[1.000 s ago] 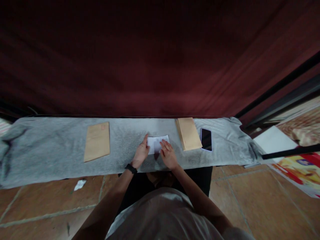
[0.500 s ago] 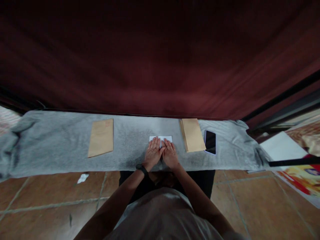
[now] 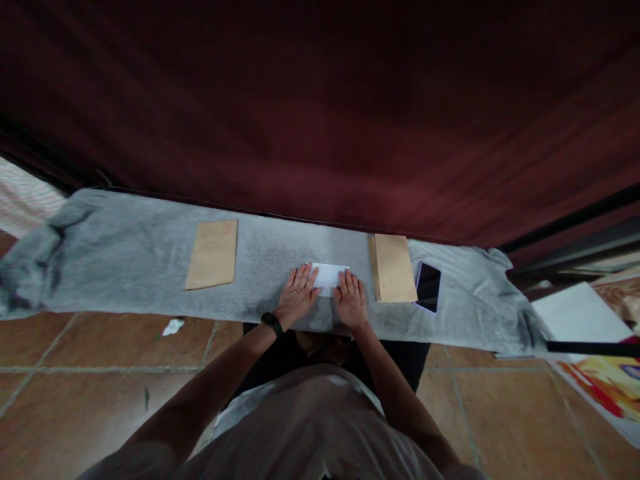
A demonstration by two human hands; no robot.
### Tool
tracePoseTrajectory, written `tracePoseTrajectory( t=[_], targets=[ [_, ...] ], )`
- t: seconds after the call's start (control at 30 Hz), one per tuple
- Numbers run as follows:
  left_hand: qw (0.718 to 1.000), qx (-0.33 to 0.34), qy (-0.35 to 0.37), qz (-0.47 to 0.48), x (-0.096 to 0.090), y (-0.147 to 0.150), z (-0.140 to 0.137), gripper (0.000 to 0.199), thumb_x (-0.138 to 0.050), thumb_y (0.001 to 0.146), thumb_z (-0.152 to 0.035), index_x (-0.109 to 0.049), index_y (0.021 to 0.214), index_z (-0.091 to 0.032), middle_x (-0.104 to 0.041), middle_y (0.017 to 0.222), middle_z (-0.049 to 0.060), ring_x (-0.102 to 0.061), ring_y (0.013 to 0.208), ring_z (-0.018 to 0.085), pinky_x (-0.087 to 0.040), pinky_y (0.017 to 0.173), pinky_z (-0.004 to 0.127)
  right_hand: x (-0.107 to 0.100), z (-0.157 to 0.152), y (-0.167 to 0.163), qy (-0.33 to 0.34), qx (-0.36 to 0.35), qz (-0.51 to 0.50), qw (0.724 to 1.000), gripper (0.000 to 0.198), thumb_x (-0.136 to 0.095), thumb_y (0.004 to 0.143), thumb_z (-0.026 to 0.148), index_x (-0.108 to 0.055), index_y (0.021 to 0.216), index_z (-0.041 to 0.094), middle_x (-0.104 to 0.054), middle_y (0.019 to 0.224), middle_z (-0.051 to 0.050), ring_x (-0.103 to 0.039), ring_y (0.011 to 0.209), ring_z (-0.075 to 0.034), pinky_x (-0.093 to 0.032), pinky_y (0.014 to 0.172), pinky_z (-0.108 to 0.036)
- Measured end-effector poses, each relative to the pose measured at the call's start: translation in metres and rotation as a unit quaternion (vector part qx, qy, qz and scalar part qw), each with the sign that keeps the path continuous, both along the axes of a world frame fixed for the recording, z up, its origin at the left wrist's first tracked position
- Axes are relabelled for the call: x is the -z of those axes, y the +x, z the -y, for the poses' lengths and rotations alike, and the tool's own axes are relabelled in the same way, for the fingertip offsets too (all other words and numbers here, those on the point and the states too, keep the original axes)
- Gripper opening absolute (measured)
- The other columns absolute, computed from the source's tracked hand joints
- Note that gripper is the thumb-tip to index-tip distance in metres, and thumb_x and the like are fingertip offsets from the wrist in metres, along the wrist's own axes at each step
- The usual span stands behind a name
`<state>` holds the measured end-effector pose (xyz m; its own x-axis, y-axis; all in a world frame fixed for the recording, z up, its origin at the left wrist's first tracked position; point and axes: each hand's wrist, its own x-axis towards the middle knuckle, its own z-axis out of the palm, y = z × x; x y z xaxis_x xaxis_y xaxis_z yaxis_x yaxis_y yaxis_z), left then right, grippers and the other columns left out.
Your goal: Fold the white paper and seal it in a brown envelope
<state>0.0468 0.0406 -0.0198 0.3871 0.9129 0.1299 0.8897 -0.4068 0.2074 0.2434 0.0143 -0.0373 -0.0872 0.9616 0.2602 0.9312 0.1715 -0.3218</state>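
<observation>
one left hand (image 3: 296,293) at nine o'clock and one right hand (image 3: 351,300) at three rest on the white paper (image 3: 329,275), fingers outstretched.

text: none legible | brown envelope (image 3: 212,257) near left end of grey cloth (image 3: 140,257): faint reddish print, top-right corner, unreadable | red-yellow printed sheet (image 3: 607,390) beyond right end: blue patch, unreadable
</observation>
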Motion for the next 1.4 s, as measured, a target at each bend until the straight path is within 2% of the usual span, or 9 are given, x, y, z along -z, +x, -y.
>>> tracePoseTrajectory(
  t=[0.2, 0.4, 0.53, 0.67, 0.9, 1.17, 1.4],
  targets=[
    [0.999, 0.010, -0.002, -0.035, -0.006, -0.010, 0.002, 0.062, -0.034, 0.104, -0.042, -0.033, 0.159, -0.013, -0.031, 0.165, 0.016, -0.025, 0.155, 0.030, -0.014, 0.126, 0.054, -0.003, 0.000, 0.005, -0.021, 0.007, 0.032, 0.999, 0.056, -0.036, 0.108, 0.034, -0.035, 0.158, 0.009, -0.037, 0.161, -0.016, -0.034, 0.149, -0.030, -0.026, 0.122, -0.051],
    [0.997, 0.019, 0.000, -0.073, -0.013, -0.008, 0.001, 0.062, -0.032, 0.104, -0.041, -0.037, 0.156, -0.007, -0.032, 0.164, 0.020, -0.028, 0.154, 0.031, -0.014, 0.126, 0.054, -0.015, -0.010, -0.001, -0.011, 0.012, 0.041, 0.999, 0.050, -0.036, 0.107, 0.027, -0.046, 0.151, 0.004, -0.043, 0.157, -0.018, -0.033, 0.149, -0.031, -0.024, 0.123, -0.051],
    [0.997, 0.022, 0.001, -0.072, -0.014, -0.007, 0.001, 0.061, -0.034, 0.103, -0.040, -0.041, 0.154, -0.007, -0.034, 0.163, 0.021, -0.029, 0.153, 0.032, -0.014, 0.126, 0.056, -0.020, -0.024, -0.019, -0.016, -0.054, 0.025, 0.998, 0.048, -0.037, 0.107, 0.027, -0.048, 0.150, 0.007, -0.039, 0.160, -0.015, -0.032, 0.150, -0.030, -0.025, 0.123, -0.049],
    [0.998, 0.022, 0.005, -0.063, -0.009, -0.008, 0.000, 0.060, -0.035, 0.103, -0.040, -0.041, 0.154, -0.008, -0.034, 0.163, 0.019, -0.028, 0.153, 0.033, -0.014, 0.126, 0.057, -0.015, -0.033, -0.034, -0.033, -0.098, 0.012, 0.995, 0.048, -0.038, 0.107, 0.026, -0.048, 0.150, 0.008, -0.042, 0.159, -0.014, -0.036, 0.148, -0.028, -0.029, 0.122, -0.046],
    [0.999, 0.012, -0.004, -0.053, 0.001, -0.011, -0.001, 0.062, -0.030, 0.104, -0.043, -0.037, 0.157, -0.011, -0.028, 0.166, 0.016, -0.026, 0.154, 0.033, -0.016, 0.123, 0.062, -0.004, -0.032, -0.028, -0.021, -0.070, 0.038, 0.997, 0.047, -0.043, 0.108, 0.032, -0.048, 0.151, 0.016, -0.037, 0.162, -0.013, -0.034, 0.150, -0.029, -0.027, 0.122, -0.050],
    [0.999, 0.008, -0.013, -0.046, -0.008, -0.013, 0.000, 0.063, -0.024, 0.105, -0.040, -0.031, 0.158, -0.008, -0.033, 0.164, 0.015, -0.027, 0.154, 0.028, -0.017, 0.125, 0.057, -0.003, -0.029, -0.008, -0.016, -0.026, 0.053, 0.998, 0.054, -0.040, 0.109, 0.037, -0.039, 0.156, 0.012, -0.036, 0.162, -0.015, -0.036, 0.148, -0.031, -0.025, 0.122, -0.050],
    [0.999, -0.005, -0.006, -0.041, -0.007, -0.019, 0.001, 0.059, -0.025, 0.104, -0.036, -0.034, 0.158, -0.012, -0.037, 0.163, 0.012, -0.028, 0.154, 0.027, -0.019, 0.126, 0.053, -0.004, -0.023, 0.001, -0.016, -0.010, 0.061, 0.998, 0.056, -0.037, 0.109, 0.038, -0.037, 0.157, 0.011, -0.036, 0.162, -0.015, -0.036, 0.148, -0.030, -0.026, 0.122, -0.049]
  ],
)
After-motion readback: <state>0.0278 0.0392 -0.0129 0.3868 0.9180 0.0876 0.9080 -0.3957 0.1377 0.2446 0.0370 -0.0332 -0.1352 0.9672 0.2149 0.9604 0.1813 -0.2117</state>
